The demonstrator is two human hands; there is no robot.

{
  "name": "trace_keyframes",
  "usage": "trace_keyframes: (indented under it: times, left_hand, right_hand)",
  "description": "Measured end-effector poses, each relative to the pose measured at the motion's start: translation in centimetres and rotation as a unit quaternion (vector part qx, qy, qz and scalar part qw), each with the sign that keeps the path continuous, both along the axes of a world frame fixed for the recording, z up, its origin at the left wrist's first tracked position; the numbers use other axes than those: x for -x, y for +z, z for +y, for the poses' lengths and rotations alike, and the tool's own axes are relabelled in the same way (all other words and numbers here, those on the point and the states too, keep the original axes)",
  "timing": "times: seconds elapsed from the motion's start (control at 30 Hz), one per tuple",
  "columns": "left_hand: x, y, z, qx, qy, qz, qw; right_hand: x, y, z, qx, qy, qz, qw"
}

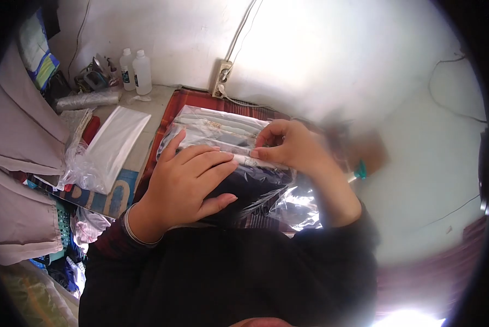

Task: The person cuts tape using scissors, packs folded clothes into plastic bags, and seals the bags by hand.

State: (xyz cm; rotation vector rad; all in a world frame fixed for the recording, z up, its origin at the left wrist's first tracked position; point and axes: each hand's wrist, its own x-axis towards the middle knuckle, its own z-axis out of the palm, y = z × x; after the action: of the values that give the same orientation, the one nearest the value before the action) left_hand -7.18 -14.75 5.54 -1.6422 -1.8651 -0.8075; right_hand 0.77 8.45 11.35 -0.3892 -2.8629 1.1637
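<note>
Folded cloth in pale, patterned and dark layers lies inside a transparent plastic bag (pixel 201 118) in front of me. My left hand (pixel 192 182) rests over the bag's near left part, palm down with the fingers spread. Close by, my right hand (pixel 291 144) has thumb and index finger pinched at the plastic over the middle of the bundle. What exactly sits between those fingertips is too small to be sure of, but it looks like the bag's film. Loose, crumpled plastic (pixel 302 207) shines at the bag's near right corner.
Under the bundle is a red checked cloth (pixel 192 98). A stack of flat plastic bags (pixel 122 139) lies to the left, with two white bottles (pixel 142 73) behind. A power strip (pixel 221 79) hangs on the wall. Draped beige fabric (pixel 23 120) borders the left side.
</note>
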Motion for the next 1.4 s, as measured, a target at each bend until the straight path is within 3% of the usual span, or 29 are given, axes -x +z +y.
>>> trace_keyframes:
  times: [0.03,0.1,0.23,0.3,0.4,0.53,0.6,0.63,0.7,0.73,0.8,0.83,0.9,0.93,1.0,1.03,1.1,1.13,1.2,1.23,1.27,1.33,1.4]
  left_hand:
    - [0.0,0.0,0.0,0.001,-0.002,-0.001,1.0]
    - [-0.1,0.1,-0.1,0.007,0.003,-0.006,1.0]
    - [-0.1,0.0,-0.1,0.007,0.0,-0.005,1.0]
    - [-0.2,-0.1,0.0,0.009,0.002,-0.006,1.0]
    - [-0.1,-0.1,0.0,0.013,0.002,-0.011,1.0]
    - [0.0,-0.1,-0.2,0.011,0.005,-0.005,1.0]
    - [0.3,0.2,-0.7,0.011,-0.003,-0.01,1.0]
    - [0.6,0.4,-1.1,0.012,-0.001,-0.01,1.0]
    - [1.8,0.7,-2.3,-0.008,0.024,-0.009,1.0]
    - [2.7,0.5,-2.9,-0.006,0.023,-0.008,1.0]
    - [4.5,-0.5,-4.0,-0.095,-0.009,-0.15,0.984]
    - [5.1,-1.2,-4.3,-0.091,-0.01,-0.148,0.985]
    - [6.4,-2.8,-4.6,-0.153,-0.033,-0.294,0.943]
    - [7.1,-3.9,-5.0,-0.151,-0.035,-0.293,0.944]
    - [8.1,-6.9,-5.6,-0.146,-0.04,-0.48,0.864]
    - [8.4,-8.7,-5.6,-0.145,-0.04,-0.48,0.864]
    - [8.4,-12.0,-5.6,-0.111,-0.003,-0.69,0.715]
    - [7.9,-12.3,-5.5,-0.11,0.0,-0.69,0.715]
    - [5.9,-13.0,-4.6,-0.107,0.014,-0.838,0.534]
    - [4.9,-13.7,-4.3,-0.094,0.029,-0.812,0.575]
    - [4.0,-14.5,-4.1,-0.082,0.047,-0.784,0.613]
    - [2.7,-16.6,-3.9,-0.21,-0.093,-0.812,0.536]
    - [0.9,-18.6,-4.6,-0.249,-0.099,-0.803,0.532]
  right_hand:
    - [-0.2,-0.1,-0.1,0.001,-0.002,-0.001,1.0]
    - [-0.4,-0.1,-0.2,-0.144,0.039,0.097,0.984]
    - [0.6,-0.9,0.5,-0.164,0.006,0.154,0.974]
    - [2.0,-2.3,2.1,-0.258,0.009,0.185,0.948]
    - [3.4,-3.1,3.6,-0.298,-0.013,0.187,0.936]
    - [2.8,-2.1,3.6,-0.231,-0.027,0.209,0.95]
    - [0.7,-1.0,2.2,-0.146,0.079,0.257,0.952]
    - [-0.4,-1.3,1.4,-0.145,0.08,0.257,0.952]
    - [-2.1,-1.7,0.5,-0.235,0.232,0.07,0.941]
    - [-2.4,-1.5,0.4,-0.233,0.23,0.071,0.942]
    - [-3.1,-1.2,0.3,-0.279,0.175,0.054,0.943]
    - [-2.9,-1.2,0.8,-0.309,0.151,0.071,0.936]
    - [-2.4,-0.8,2.0,-0.195,0.069,0.166,0.964]
    - [-1.9,-1.0,3.1,-0.195,0.066,0.167,0.964]
    - [-0.7,-3.2,5.6,0.109,-0.068,0.241,0.962]
    - [-0.4,-5.3,6.2,0.11,-0.069,0.241,0.962]
    - [0.2,-9.5,6.0,0.338,-0.057,0.208,0.916]
    - [-0.9,-8.2,2.5,0.324,-0.246,0.156,0.9]
    - [-0.5,-13.0,4.1,0.484,-0.177,0.164,0.841]
    - [-0.4,-14.6,4.2,0.554,-0.136,0.163,0.805]
    - [-1.3,-15.5,4.1,0.556,-0.14,0.154,0.804]
    - [-3.1,-13.3,1.1,0.577,-0.131,0.161,0.79]
    - [-4.6,-14.4,0.0,0.589,-0.145,0.144,0.782]
